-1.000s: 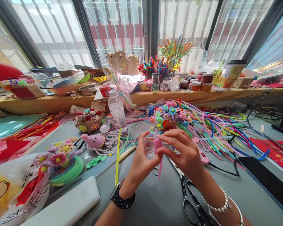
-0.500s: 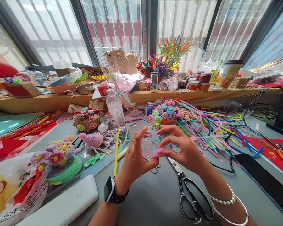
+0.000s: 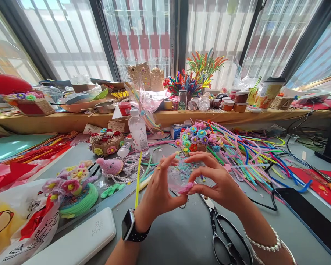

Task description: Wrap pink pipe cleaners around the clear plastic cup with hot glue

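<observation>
Head view: beyond and left of the black-handled scissors [image 3: 213,221], the left hand [image 3: 157,191] curves its fingers and thumb wide around a clear object [image 3: 175,178], seemingly a small container, though its outline is hard to make out. Just beyond the scissors' blades, the right hand [image 3: 215,181] pinches a pink fuzzy strip [image 3: 187,188] narrowly, left of those blades. Right of the scissors lies a phone [image 3: 306,217]; well beyond them stand colourful flowers [image 3: 194,140].

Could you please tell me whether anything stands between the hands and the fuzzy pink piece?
Nothing visible does: fingertips of the right hand touch the fuzzy pink piece, with the left hand close beside it. The clear object between the hands sits beyond it, not in the way.
</observation>
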Tool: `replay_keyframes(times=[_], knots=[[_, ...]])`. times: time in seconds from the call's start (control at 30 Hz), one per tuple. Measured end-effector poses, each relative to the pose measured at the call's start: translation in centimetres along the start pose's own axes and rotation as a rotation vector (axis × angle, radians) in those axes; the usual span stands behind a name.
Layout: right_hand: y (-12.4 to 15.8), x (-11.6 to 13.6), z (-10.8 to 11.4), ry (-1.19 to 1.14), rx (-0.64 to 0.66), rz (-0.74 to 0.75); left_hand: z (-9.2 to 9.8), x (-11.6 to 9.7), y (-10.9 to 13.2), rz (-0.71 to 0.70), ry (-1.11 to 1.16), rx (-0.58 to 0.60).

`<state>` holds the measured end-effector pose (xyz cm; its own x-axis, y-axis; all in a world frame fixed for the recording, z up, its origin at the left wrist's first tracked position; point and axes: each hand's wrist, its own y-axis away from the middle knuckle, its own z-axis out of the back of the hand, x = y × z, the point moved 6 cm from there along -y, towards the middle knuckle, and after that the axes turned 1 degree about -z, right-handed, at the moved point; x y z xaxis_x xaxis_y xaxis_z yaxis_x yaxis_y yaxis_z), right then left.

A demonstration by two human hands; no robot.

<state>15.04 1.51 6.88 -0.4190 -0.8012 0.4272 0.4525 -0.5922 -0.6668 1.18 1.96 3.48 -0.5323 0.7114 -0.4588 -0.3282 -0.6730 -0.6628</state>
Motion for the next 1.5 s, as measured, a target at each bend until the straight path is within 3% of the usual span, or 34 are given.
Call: replay_keyframes(times=[0.23,0.43,0.67,1.3,1.5], knots=[[0.0,-0.1,-0.2,0.007,-0.012,0.001,-0.6,0.1,-0.2,0.087,0.160,0.089],[0.0,-0.3,-0.6,-0.081,0.080,-0.004,-1.8,0.3,0.0,0.214,0.392,0.181],[0.1,-2.2,-0.6,-0.151,-0.079,-0.205,-2.7,0.7,-0.2,0.488,0.643,0.194],[0.0,-1.5,-1.1,-0.016,-0.114,-0.127,-2.7,1.4,0.1,0.514,0.598,0.176],[0.1,-1.8,-1.0,0.001,-0.089,-0.149,-2.6,2.2,0.3,0.572,0.642,0.305]])
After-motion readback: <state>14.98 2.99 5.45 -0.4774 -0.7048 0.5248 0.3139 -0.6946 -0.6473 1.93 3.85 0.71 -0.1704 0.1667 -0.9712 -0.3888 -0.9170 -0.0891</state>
